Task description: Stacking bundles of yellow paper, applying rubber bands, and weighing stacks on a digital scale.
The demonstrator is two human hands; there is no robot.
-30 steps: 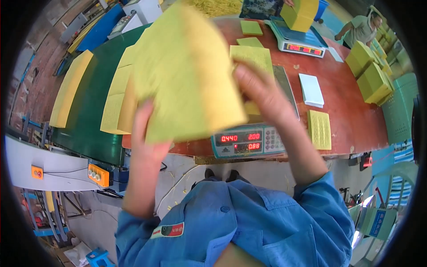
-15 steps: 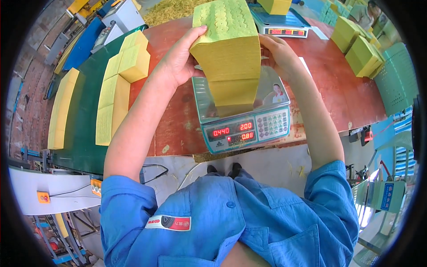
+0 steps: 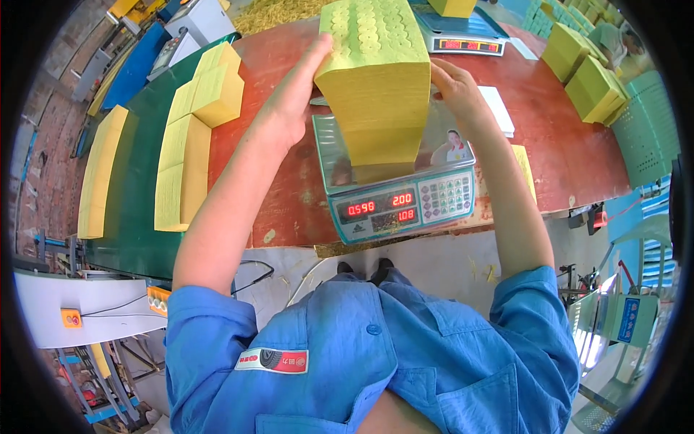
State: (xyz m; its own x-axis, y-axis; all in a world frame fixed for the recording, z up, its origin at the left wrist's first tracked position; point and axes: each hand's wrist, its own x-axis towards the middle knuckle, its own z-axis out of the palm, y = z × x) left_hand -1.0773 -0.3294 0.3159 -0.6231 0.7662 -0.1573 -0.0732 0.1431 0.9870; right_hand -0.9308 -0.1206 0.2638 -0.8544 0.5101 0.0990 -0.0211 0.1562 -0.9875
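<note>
A tall stack of yellow paper [image 3: 379, 108], its top sheet embossed with rows of scalloped round patterns, stands on the pan of a digital scale [image 3: 416, 206] with red lit figures. My left hand [image 3: 293, 87] lies along the stack's left side, fingers stretched forward and thumb near the top edge. Against the right side, near the upper corner, rest the fingertips of my right hand [image 3: 459, 87], slightly bent and apart. Neither hand is wrapped round the stack. The stack hides its own far side and part of the pan.
More yellow paper stacks [image 3: 184, 159] stand at the left on the green surface, others [image 3: 596, 90] at the far right. A second scale [image 3: 463, 36] sits behind on the red table [image 3: 571, 159]. White sheets [image 3: 495, 108] lie right. A co-worker [image 3: 614, 43] is at the far right.
The stack looks straighter, and the seam across its front no longer shows. My left fingers have flattened along its side. My right hand has come slightly down and rightward; the scale's reading has risen.
</note>
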